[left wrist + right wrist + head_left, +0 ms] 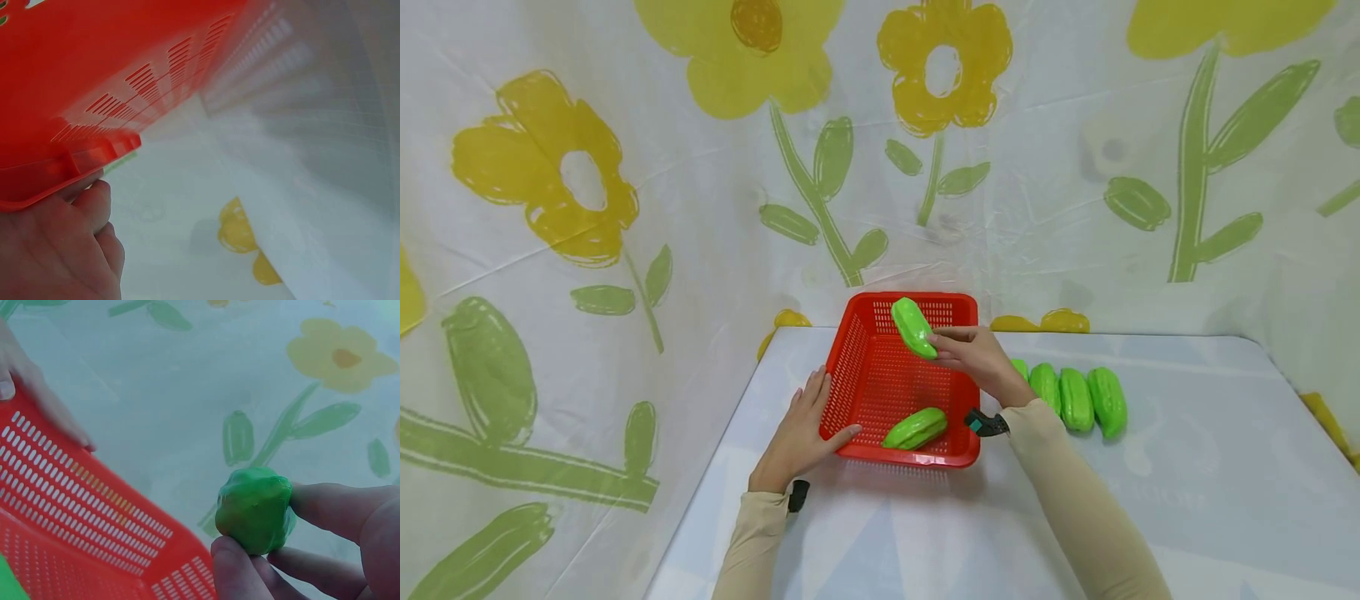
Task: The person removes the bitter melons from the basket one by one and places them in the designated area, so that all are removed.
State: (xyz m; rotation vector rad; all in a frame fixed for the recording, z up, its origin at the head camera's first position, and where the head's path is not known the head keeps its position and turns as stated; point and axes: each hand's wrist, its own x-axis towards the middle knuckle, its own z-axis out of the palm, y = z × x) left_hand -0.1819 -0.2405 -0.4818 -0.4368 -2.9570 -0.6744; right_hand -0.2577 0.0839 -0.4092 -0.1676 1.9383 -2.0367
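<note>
A bright green ribbed vegetable (913,327) is pinched by its lower end in my right hand (976,360), above the far part of a red plastic basket (880,454). In the right wrist view, my right hand (337,544) has thumb and fingertips around the green vegetable (255,509), seen end-on. My left hand (797,433) rests on the basket's left rim with fingers extended and thumb over the near corner. Another green vegetable (916,428) lies inside at the near end. The left wrist view has my left hand (69,244) against the basket rim (94,159).
Several green vegetables (1077,400) lie in a row on the pale table (1195,467), right of the basket, partly behind my right arm. A white cloth with yellow flowers (1045,208) hangs behind the table and along its left side.
</note>
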